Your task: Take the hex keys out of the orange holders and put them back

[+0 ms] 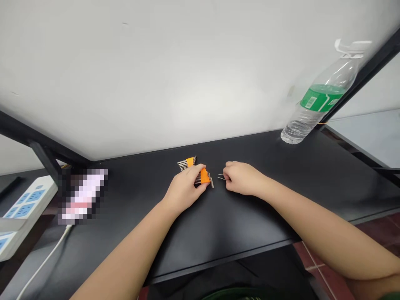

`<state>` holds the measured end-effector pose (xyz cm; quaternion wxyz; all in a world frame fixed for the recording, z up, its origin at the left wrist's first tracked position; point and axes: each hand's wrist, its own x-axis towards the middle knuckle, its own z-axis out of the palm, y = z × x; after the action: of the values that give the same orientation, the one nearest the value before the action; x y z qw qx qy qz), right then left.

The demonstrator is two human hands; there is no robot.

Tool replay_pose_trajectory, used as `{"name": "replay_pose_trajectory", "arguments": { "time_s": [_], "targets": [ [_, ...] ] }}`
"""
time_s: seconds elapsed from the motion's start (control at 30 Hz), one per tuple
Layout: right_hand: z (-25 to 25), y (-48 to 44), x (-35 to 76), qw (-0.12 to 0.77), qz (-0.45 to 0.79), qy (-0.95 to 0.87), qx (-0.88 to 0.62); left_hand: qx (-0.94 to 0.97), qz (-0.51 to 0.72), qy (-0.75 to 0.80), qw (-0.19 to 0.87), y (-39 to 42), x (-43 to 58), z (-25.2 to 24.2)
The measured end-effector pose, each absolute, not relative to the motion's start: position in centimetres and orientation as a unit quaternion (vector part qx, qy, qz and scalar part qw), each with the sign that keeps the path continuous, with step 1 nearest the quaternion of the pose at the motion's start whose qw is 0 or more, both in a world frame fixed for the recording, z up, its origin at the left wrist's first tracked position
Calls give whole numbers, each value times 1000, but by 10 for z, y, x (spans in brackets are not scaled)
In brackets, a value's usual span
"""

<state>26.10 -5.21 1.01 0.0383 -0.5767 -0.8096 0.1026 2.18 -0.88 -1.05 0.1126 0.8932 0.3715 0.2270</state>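
Observation:
My left hand point(186, 187) is closed around an orange holder point(204, 176) with several metal hex keys in it, their short bent ends pointing to the right. Just beyond those fingers, a second orange holder point(190, 161) carries another row of hex keys on the black tabletop. My right hand point(242, 177) is closed in a pinch, a short gap to the right of the held set. Thin metal hex keys point(221, 178) stick out of its fingers toward the left; their other ends are hidden in the hand.
A large plastic water bottle point(321, 98) with a green label stands at the back right by the wall. On the left lie a blurred-out phone-like object point(83, 193) with a white cable point(45, 264) and a white power strip point(29, 208). Black frame bars point(43, 154) rise at both sides.

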Motion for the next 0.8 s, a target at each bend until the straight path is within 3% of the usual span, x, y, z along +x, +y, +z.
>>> {"name": "replay_pose_trajectory", "arguments": {
  "time_s": [0.2, 0.33, 0.8],
  "targets": [
    [13, -52, 257, 204, 205, -780, -554, 908, 233, 340, 72, -9, 23, -8],
    [13, -52, 258, 267, 270, -763, -524, 908, 247, 335, 59, -9, 23, -6],
    [14, -52, 262, 300, 436, -677, -512, 911, 248, 326, 58, -10, 23, -9]
  ]
}}
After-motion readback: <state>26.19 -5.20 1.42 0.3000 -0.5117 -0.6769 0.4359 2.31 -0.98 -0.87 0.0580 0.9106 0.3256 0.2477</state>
